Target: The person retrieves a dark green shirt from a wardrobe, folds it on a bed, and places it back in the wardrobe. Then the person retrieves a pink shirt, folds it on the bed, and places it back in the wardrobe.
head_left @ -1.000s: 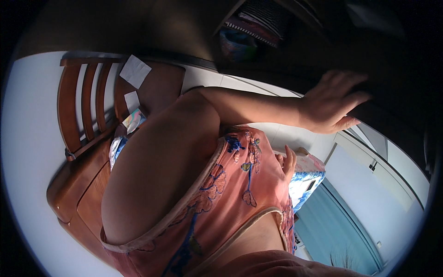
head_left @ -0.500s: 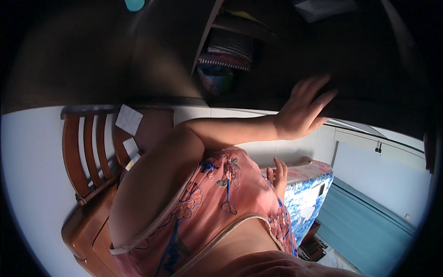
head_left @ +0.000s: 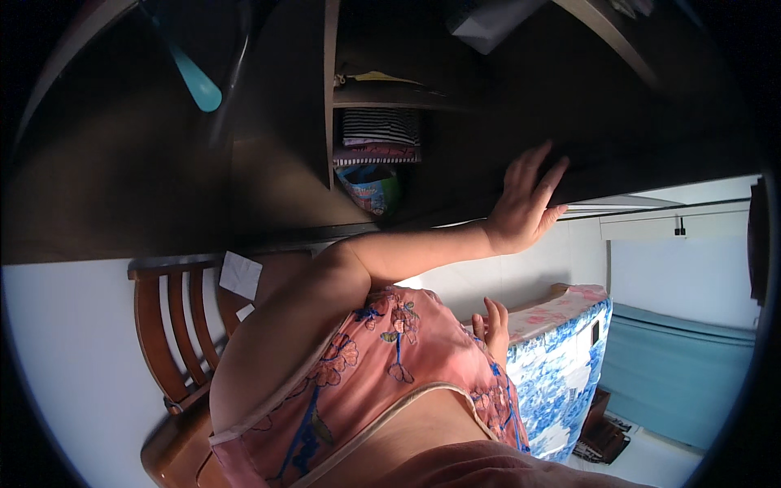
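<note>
Okay, left hand (head_left: 518, 213) sits spread near dark cabinet (head_left: 464, 154), right of centre; right hand (head_left: 495, 331) below, half-spread.

The cabinet (head_left: 277, 114) is sunk in deep shadow, its detail largely lost, while the wall (head_left: 65, 358) and patterned cloth (head_left: 553, 390) are well lit. The upper arm (head_left: 289, 342) is shaded. Straight edges are bowed by the lens; the corners are blackened.

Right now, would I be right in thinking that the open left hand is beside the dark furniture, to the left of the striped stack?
Not quite: the head view shows the open left hand beside the dark furniture, but to the right of the striped stack.
</note>
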